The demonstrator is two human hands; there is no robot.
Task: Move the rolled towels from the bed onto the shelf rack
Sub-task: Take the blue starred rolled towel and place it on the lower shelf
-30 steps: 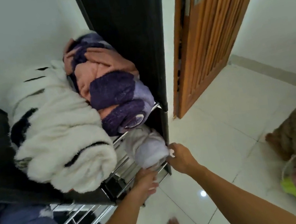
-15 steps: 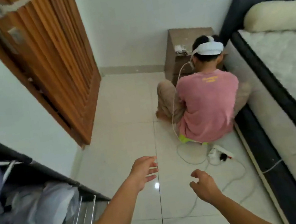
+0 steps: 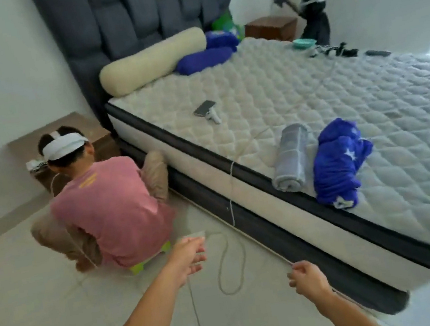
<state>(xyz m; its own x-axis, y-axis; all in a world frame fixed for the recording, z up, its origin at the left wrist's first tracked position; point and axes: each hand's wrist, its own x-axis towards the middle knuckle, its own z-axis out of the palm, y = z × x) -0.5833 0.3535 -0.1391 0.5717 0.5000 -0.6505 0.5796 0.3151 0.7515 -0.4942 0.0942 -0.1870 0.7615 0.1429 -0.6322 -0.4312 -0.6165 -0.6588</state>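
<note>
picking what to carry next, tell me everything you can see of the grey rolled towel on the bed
The grey rolled towel is a soft, quilted-looking cloth wound into a tight cylinder, its spiral end facing the camera. It lies flat on the white quilted mattress near the bed's near edge, running away from that edge. A crumpled blue starred towel lies close on its right; contact is unclear. Neither hand touches it.

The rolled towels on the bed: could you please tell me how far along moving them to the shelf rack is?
Done: nothing can be confirmed, as the shelf rack is out of view. In hand: nothing; the left hand and right hand are both empty, above the floor beside the bed. Left: the grey rolled towel and the blue rolled towel lie near the mattress edge.
</note>
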